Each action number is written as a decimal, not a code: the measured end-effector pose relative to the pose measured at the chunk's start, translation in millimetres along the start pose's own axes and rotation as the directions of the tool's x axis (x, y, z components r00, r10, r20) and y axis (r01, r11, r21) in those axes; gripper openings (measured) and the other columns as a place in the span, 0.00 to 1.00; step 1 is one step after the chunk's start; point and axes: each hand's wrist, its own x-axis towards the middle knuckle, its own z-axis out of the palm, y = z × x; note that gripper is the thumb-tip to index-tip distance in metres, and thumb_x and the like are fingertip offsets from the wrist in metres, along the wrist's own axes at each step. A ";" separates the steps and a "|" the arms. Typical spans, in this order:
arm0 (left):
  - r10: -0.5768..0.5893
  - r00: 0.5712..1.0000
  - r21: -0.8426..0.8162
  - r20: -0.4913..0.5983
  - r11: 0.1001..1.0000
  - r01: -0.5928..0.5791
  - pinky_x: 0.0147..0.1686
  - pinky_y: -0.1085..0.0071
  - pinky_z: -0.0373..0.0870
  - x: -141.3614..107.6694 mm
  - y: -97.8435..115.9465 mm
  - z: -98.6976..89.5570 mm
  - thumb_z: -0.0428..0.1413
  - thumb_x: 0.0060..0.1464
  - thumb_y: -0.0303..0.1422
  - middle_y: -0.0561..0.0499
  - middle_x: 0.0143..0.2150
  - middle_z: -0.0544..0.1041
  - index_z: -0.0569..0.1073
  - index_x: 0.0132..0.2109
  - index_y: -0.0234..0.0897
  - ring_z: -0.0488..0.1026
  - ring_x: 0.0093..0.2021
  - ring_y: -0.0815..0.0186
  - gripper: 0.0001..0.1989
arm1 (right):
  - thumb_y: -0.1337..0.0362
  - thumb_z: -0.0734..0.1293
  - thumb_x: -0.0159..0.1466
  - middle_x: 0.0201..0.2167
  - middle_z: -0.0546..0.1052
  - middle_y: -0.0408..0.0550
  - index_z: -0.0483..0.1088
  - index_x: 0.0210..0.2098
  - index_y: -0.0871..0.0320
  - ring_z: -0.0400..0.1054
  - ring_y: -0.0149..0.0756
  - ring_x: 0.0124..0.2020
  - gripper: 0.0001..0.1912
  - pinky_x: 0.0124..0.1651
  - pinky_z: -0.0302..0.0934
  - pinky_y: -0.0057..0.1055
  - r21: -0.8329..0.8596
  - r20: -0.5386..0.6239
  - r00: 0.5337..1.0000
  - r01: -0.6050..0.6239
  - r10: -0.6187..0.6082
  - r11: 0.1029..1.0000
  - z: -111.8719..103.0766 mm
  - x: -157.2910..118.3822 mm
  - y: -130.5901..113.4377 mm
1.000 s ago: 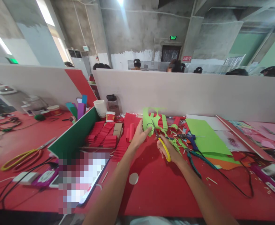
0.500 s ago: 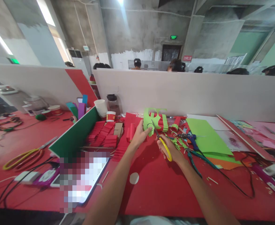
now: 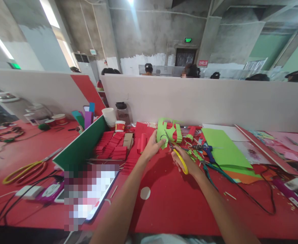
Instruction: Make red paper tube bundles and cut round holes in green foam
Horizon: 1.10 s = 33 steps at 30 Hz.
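Pinched in my left hand is a sheet of light green paper with curved pieces cut out of it and a drawn dark line near my thumb. My right hand is closed around the yellow handles of a pair of scissors. Its blades point up and away from me and lie against the green paper. Several green paper scraps lie just right of my right hand. Left of my left hand are a red paper roll and stacks of red paper strips.
A lit tablet lies front left, beside a green board. Further left is a second pair of scissors. At right are a blue glue gun, teal-handled pliers and green sheets. A white partition stands behind.
The green paper and my left hand have shifted slightly to the right. My right hand and the scissors have moved a little to the right too, their blades still at the paper.
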 end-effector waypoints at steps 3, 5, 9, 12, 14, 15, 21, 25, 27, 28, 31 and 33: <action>0.002 1.000 0.008 0.007 1.000 -0.002 0.47 0.65 0.72 0.4 -0.4 -1.2 0.62 0.51 0.36 0.47 0.40 0.78 0.66 0.57 0.37 0.75 0.45 0.59 0.27 | 0.43 0.63 0.64 0.16 0.60 0.32 0.63 0.43 0.53 0.55 0.27 0.11 0.20 0.13 0.54 0.24 -0.016 0.001 1.000 -0.011 0.011 1.000 -1.8 0.7 1.6; -0.003 1.000 0.013 0.012 1.000 0.003 0.47 0.64 0.71 0.0 0.4 -1.1 0.62 0.52 0.37 0.47 0.39 0.78 0.66 0.57 0.36 0.75 0.45 0.59 0.26 | 0.43 0.64 0.64 0.17 0.61 0.33 0.63 0.44 0.53 0.55 0.26 0.10 0.21 0.12 0.53 0.24 -0.019 0.002 1.000 -0.003 0.003 1.000 -2.5 1.4 2.3; -0.001 1.000 0.009 -0.003 1.000 0.001 0.47 0.64 0.71 -0.2 2.9 0.7 0.61 0.52 0.37 0.46 0.42 0.78 0.66 0.56 0.35 0.75 0.46 0.58 0.26 | 0.44 0.64 0.64 0.17 0.61 0.32 0.63 0.43 0.53 0.54 0.25 0.10 0.20 0.12 0.54 0.23 -0.016 0.005 1.000 0.004 -0.004 1.000 -3.2 1.6 0.7; 0.007 1.000 0.000 -0.030 1.000 -0.007 0.46 0.64 0.71 0.5 4.4 1.8 0.62 0.51 0.36 0.46 0.40 0.78 0.67 0.56 0.35 0.75 0.46 0.57 0.26 | 0.46 0.64 0.64 0.17 0.61 0.31 0.63 0.44 0.53 0.53 0.25 0.10 0.19 0.12 0.53 0.22 -0.027 0.007 1.000 0.004 -0.004 1.000 -3.2 0.4 -2.4; 0.011 0.999 0.003 -0.036 1.000 -0.011 0.46 0.64 0.71 0.9 4.8 1.9 0.62 0.50 0.36 0.47 0.39 0.78 0.68 0.55 0.35 0.75 0.45 0.57 0.26 | 0.46 0.63 0.65 0.16 0.61 0.31 0.63 0.44 0.53 0.53 0.25 0.09 0.19 0.12 0.53 0.22 -0.032 0.004 1.000 0.006 -0.005 0.999 -3.1 -0.4 -4.0; 0.013 0.999 0.006 -0.037 1.000 -0.012 0.46 0.64 0.71 1.0 4.8 1.9 0.62 0.50 0.37 0.47 0.38 0.78 0.69 0.55 0.36 0.75 0.45 0.57 0.26 | 0.46 0.63 0.65 0.16 0.61 0.31 0.63 0.45 0.53 0.52 0.25 0.09 0.19 0.12 0.53 0.22 -0.032 0.000 1.000 0.004 -0.004 0.999 -3.0 -0.7 -4.4; 0.002 0.996 0.000 -0.089 1.000 -0.002 0.44 0.67 0.71 1.0 2.7 3.4 0.62 0.51 0.39 0.48 0.42 0.79 0.71 0.53 0.36 0.75 0.41 0.62 0.23 | 0.45 0.64 0.64 0.16 0.61 0.32 0.63 0.42 0.54 0.52 0.25 0.10 0.19 0.12 0.53 0.22 -0.018 -0.010 1.000 0.005 -0.006 1.000 -3.4 -0.1 -1.8; 0.008 0.990 -0.004 -0.138 1.000 -0.009 0.41 0.69 0.71 1.2 2.8 5.1 0.61 0.52 0.41 0.49 0.40 0.79 0.73 0.49 0.35 0.74 0.38 0.64 0.20 | 0.45 0.64 0.64 0.17 0.62 0.33 0.64 0.42 0.53 0.53 0.24 0.10 0.18 0.12 0.54 0.22 -0.002 -0.017 1.000 -0.001 0.001 1.000 -3.8 1.8 3.4; 0.017 0.989 -0.001 -0.148 1.000 -0.017 0.40 0.70 0.71 1.4 3.6 5.4 0.61 0.53 0.40 0.49 0.39 0.79 0.73 0.47 0.35 0.74 0.37 0.65 0.18 | 0.46 0.65 0.63 0.18 0.62 0.33 0.64 0.43 0.53 0.53 0.24 0.10 0.18 0.12 0.54 0.22 0.002 -0.028 1.000 -0.010 0.010 1.000 -3.7 3.7 7.2; 0.018 0.989 -0.001 -0.146 1.000 -0.018 0.40 0.70 0.71 1.4 4.0 5.4 0.61 0.53 0.40 0.49 0.39 0.78 0.73 0.47 0.35 0.74 0.36 0.65 0.17 | 0.46 0.65 0.63 0.18 0.62 0.33 0.64 0.43 0.53 0.53 0.24 0.10 0.19 0.12 0.54 0.22 0.010 -0.033 0.999 -0.015 0.015 1.000 -3.7 4.7 9.2; 0.005 0.993 -0.008 -0.119 1.000 -0.006 0.39 0.70 0.71 1.1 4.6 4.6 0.61 0.53 0.40 0.49 0.38 0.78 0.73 0.46 0.35 0.73 0.36 0.65 0.17 | 0.44 0.65 0.62 0.18 0.61 0.32 0.64 0.44 0.53 0.54 0.24 0.11 0.21 0.13 0.56 0.22 0.041 -0.026 0.999 -0.034 0.036 0.999 -3.4 6.6 13.3; -0.007 0.995 -0.011 -0.097 1.000 0.006 0.38 0.70 0.71 0.6 4.4 3.9 0.61 0.52 0.41 0.49 0.38 0.78 0.72 0.46 0.36 0.73 0.36 0.65 0.18 | 0.43 0.65 0.62 0.19 0.61 0.32 0.63 0.46 0.52 0.54 0.24 0.12 0.23 0.14 0.57 0.22 0.047 -0.006 0.999 -0.036 0.037 0.998 -3.3 5.8 13.2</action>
